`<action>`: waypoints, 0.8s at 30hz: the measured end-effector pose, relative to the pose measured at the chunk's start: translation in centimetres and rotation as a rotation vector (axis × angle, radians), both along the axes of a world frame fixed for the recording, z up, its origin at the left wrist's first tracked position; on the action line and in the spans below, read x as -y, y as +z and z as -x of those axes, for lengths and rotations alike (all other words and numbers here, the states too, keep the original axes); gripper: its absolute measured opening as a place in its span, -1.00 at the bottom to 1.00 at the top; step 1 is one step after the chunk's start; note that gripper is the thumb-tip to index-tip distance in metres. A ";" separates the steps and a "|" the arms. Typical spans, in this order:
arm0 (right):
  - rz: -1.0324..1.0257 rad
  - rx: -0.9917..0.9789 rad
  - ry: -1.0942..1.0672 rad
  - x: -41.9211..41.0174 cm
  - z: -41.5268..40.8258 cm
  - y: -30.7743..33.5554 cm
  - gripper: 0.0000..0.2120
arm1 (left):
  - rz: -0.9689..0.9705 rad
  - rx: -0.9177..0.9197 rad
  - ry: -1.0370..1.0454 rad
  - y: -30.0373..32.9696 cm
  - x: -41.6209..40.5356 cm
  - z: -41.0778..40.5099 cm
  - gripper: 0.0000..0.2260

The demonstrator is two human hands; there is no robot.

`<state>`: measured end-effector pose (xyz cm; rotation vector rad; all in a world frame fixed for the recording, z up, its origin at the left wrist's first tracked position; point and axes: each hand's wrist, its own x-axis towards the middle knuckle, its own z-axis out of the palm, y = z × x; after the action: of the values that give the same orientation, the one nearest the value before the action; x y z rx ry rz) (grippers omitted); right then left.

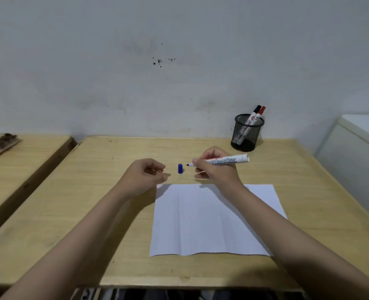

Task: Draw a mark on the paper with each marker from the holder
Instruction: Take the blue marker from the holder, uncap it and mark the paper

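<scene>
We see a wooden desk bearing blank paper; a mesh holder with two markers stands at the far edge. Our right hand pinches an uncapped marker; our left hand, fingers loosely curled, holds nothing beside the blue cap.

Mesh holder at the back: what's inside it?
The mesh holder contains two capped markers, black-capped and red-capped, leaning right. Their lower ends show dimly through the mesh; the bottom is unclear.
</scene>
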<state>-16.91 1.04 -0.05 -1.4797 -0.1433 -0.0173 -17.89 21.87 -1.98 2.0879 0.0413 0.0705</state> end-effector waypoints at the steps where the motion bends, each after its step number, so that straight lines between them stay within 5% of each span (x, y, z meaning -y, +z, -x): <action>1: -0.016 -0.021 0.010 -0.8 0.0 -0.2 -0.78 | -0.055 -0.022 -0.027 0.0 -0.7 0.8 -0.75; 6: -0.013 -0.178 -0.044 -5.5 -0.1 -1.6 -0.74 | -0.391 -0.022 -0.018 -1.3 -1.7 2.5 -0.67; 24: 0.091 -0.053 -0.058 -7.4 -0.3 -5.1 -0.64 | -0.511 0.131 -0.042 -3.0 -3.2 2.1 -0.59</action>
<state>-16.56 8.47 -5.10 -1.5731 -0.0589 -0.0185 -20.01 25.04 -4.94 2.5880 -0.1113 0.2112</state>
